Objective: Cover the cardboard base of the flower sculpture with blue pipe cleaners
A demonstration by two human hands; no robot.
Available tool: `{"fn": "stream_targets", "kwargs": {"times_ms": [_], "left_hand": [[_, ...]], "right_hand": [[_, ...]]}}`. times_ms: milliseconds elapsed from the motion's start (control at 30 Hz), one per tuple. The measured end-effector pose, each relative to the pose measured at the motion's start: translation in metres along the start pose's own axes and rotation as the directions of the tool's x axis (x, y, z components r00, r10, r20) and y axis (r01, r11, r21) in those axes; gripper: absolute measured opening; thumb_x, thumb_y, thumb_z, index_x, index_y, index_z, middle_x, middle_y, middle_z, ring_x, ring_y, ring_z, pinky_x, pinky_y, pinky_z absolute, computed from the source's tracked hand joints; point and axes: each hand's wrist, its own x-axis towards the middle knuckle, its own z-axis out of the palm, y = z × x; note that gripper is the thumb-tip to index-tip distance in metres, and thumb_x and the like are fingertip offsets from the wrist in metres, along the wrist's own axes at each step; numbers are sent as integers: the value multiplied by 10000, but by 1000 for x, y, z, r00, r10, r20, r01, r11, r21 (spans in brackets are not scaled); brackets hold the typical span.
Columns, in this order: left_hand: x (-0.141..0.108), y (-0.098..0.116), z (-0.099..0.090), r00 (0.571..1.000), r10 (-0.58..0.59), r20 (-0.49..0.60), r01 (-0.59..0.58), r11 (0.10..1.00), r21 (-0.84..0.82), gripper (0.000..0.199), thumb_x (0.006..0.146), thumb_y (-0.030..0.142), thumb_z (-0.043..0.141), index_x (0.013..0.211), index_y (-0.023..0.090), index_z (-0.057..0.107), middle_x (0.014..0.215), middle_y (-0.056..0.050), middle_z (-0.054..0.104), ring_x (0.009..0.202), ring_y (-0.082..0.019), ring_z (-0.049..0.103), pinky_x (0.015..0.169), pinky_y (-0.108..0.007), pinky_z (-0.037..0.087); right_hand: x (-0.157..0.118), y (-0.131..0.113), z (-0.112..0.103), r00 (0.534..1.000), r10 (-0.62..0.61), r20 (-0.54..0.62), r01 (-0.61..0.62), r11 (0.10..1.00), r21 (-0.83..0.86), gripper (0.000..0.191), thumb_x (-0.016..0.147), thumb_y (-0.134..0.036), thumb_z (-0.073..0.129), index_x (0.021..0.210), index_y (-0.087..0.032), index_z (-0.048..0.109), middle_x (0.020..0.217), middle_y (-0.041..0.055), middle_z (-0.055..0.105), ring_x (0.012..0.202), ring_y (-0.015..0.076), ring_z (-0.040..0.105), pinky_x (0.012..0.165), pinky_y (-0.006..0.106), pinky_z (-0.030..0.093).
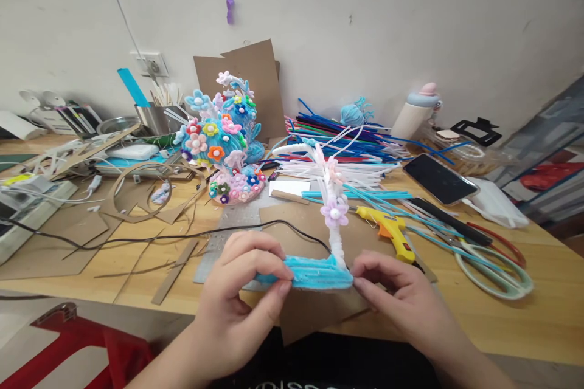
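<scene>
A flat light-blue base wrapped in pipe cleaners (314,272) is held up just over the table's front edge. From its right end rises a stem wound in white pipe cleaner (336,243), bearing a lilac flower (334,213) and bending left at the top. My left hand (249,292) pinches the base's left part between thumb and fingers, covering that end. At the right end, near the foot of the stem, my right hand (396,292) closes its thumb and fingertips on the base's edge.
Behind stands a finished-looking blue flowered ornament (219,140). Many pipe cleaners (337,152) lie at the back. A yellow glue gun (387,231), scissors (495,270) and a phone (440,179) are to the right. A black cable (182,234) crosses the table; a red stool (86,340) stands below left.
</scene>
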Motion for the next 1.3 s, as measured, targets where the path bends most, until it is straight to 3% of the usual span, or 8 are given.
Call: {"fn": "stream_targets", "kwargs": {"times_ms": [133,233,367,567,833,1100,1233,1300], "left_hand": [[-2,-1,-5,998,-12,58,13,1000,-22,134,937,154,540,974,251,626,1031,-31,589,957,-180,578,847,-328,462],[-4,-2,-8,995,-13,100,19,998,-68,226,1006,334,426,1038,250,632,1085,-54,578,1001,-211,559,887,-364,447],[-5,-5,-7,999,9,42,-4,991,-133,384,1007,489,355,1064,234,636,1066,-78,591,974,-245,563,867,-408,455],[-11,-18,3,982,159,-104,-170,979,-113,271,946,265,534,1204,186,560,1088,-100,577,1051,-253,547,872,-411,489],[-18,-27,11,976,89,-198,-102,993,-55,234,940,53,484,1075,188,620,1101,-70,578,1061,-177,549,873,-292,479],[-17,-26,8,980,40,-193,-60,993,-99,220,953,77,481,1090,223,573,1030,-43,565,999,-159,559,862,-274,493],[-24,-21,-3,988,16,-151,-29,996,-87,291,984,94,405,1149,240,595,1077,-48,546,1039,-164,534,869,-273,468],[-25,-16,-10,993,4,-121,-10,999,-44,284,1014,182,385,1181,236,609,1121,-55,538,1075,-174,514,903,-279,442]], "right_hand": [[0,-3,0,1000,-6,-11,6,1000,-4,95,841,-310,632,784,-244,669,715,-19,609,649,152,550,586,255,437],[1,-4,1,1000,-10,-18,10,1000,1,107,837,-323,633,775,-244,667,703,-25,604,611,141,525,546,247,415],[0,-7,3,999,2,-41,-2,1000,12,103,831,-323,636,766,-250,669,690,-35,595,595,130,502,535,242,397],[-1,-11,6,996,18,-86,-16,1000,23,107,828,-325,628,764,-249,666,702,-32,601,597,134,506,537,250,410],[2,-1,3,998,-37,-50,38,999,6,98,837,-312,631,776,-245,670,670,-31,588,539,124,487,502,248,413],[3,-4,2,998,-56,-6,56,998,-8,91,857,-291,625,791,-246,669,673,-27,581,555,131,503,498,246,415],[1,-12,5,997,-70,19,71,997,-10,90,851,-273,631,777,-246,674,689,-23,597,619,142,549,559,247,442],[1,-15,8,997,-77,34,77,997,-7,95,854,-270,632,773,-245,676,702,-23,601,647,143,563,588,246,453]]}}
